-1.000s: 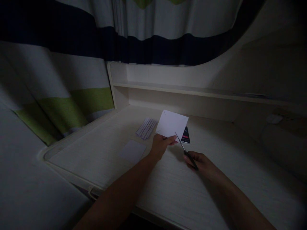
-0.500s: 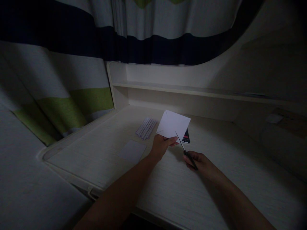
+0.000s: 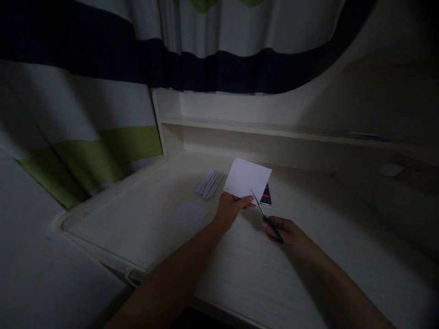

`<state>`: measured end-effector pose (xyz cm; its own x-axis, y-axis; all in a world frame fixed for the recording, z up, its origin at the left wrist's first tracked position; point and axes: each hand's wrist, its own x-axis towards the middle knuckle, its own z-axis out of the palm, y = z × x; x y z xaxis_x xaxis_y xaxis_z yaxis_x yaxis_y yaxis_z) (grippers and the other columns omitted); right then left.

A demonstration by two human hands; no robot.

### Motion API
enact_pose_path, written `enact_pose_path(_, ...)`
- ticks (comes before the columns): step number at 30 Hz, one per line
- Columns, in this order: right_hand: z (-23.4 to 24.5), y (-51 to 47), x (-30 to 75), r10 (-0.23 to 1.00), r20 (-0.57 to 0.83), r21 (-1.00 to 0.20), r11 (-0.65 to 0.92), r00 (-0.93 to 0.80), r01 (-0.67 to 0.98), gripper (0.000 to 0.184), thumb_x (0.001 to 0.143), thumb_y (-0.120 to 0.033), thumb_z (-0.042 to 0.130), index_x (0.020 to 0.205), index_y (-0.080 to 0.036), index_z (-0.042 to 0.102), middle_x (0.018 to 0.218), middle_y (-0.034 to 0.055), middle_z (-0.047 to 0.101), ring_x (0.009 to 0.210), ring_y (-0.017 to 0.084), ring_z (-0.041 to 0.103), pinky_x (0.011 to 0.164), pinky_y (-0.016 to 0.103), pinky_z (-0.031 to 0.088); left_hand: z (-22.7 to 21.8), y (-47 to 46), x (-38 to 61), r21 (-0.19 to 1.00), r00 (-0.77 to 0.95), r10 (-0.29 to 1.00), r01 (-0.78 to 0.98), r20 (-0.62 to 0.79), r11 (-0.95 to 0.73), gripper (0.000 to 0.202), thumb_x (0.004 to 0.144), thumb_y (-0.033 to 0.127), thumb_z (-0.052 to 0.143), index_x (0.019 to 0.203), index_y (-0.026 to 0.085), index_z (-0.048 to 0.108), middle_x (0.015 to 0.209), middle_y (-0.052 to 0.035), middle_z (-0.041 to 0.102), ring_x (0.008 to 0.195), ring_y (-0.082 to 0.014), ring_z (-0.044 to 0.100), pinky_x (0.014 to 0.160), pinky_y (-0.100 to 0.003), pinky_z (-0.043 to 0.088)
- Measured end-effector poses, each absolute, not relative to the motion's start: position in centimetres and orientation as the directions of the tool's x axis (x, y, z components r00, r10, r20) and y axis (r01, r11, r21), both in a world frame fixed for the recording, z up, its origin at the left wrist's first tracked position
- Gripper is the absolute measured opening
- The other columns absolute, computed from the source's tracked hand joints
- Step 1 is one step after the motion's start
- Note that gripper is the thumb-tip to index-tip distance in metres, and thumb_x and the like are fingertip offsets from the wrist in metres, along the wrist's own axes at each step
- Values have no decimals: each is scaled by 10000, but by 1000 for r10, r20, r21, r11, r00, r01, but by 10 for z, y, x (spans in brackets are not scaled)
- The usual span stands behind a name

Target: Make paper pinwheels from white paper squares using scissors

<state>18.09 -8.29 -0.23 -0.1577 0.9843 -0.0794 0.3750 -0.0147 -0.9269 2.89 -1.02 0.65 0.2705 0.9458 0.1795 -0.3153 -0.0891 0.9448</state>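
My left hand [image 3: 233, 209] pinches the near edge of a white square sheet of paper [image 3: 247, 177], thumb on top and fingers beneath. Short slits run in from at least two of the sheet's left corners. Black-handled scissors [image 3: 270, 225] are gripped in my right hand [image 3: 284, 232], their blades pointing up and left. The blades lie over the paper's near right corner, close to my left thumb. Partly covered by the sheet, a phone [image 3: 266, 197] lies on the desk behind.
On the desk [image 3: 137, 219], several folded white paper strips [image 3: 209, 183] lie side by side left of the held sheet. Another flat white sheet [image 3: 189, 215] rests nearer, left of my left forearm. A shelf [image 3: 260, 130] runs along the back, below a striped curtain [image 3: 219, 68].
The held paper has shifted very slightly left. Both hands and the scissors stay almost in the same place.
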Motion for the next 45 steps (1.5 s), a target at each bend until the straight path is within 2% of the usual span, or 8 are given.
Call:
enact_pose_path(8, 5, -85, 176, 987, -55, -921, 9, -151, 390, 417, 680, -564, 511, 537, -194, 380, 453, -63, 364, 439, 69, 300, 461, 240, 236, 10, -13, 29, 937, 283, 940, -340, 190, -87, 271, 585, 303, 690, 764, 101, 659, 703, -82, 680, 558, -138, 615, 528, -223, 459)
enact_pose_path(17, -1, -83, 179, 986, -78, -932, -19, -149, 361, 409, 674, -565, 518, 563, -198, 377, 459, -76, 323, 428, 61, 267, 443, 234, 202, 11, -14, 29, 926, 292, 936, -370, 198, -80, 229, 588, 254, 684, 765, 112, 652, 691, -66, 675, 539, -126, 606, 508, -212, 451)
enact_pose_path(26, 0, -83, 178, 990, -64, -937, -15, -128, 350, 430, 640, -570, 556, 536, -199, 364, 451, -74, 325, 430, 59, 266, 441, 233, 199, 10, -13, 28, 925, 305, 930, -372, 203, -80, 305, 576, 295, 697, 806, 102, 645, 735, -82, 676, 563, -138, 610, 527, -225, 459)
enact_pose_path(33, 5, -85, 176, 987, -86, -936, -33, -138, 349, 433, 636, -571, 561, 549, -192, 369, 473, -74, 327, 449, 58, 269, 451, 230, 208, 7, -10, 30, 912, 231, 955, -403, 185, -79, 345, 663, 390, 618, 878, 122, 640, 775, -79, 676, 575, -143, 613, 537, -251, 482)
enact_pose_path(45, -5, -83, 180, 985, -98, -949, -50, -140, 311, 387, 651, -502, 594, 569, -193, 376, 490, -73, 320, 457, 61, 262, 453, 234, 193, 6, -10, 30, 913, 206, 967, -404, 152, -57, 375, 634, 391, 647, 880, 109, 630, 757, -75, 664, 557, -134, 597, 533, -250, 487)
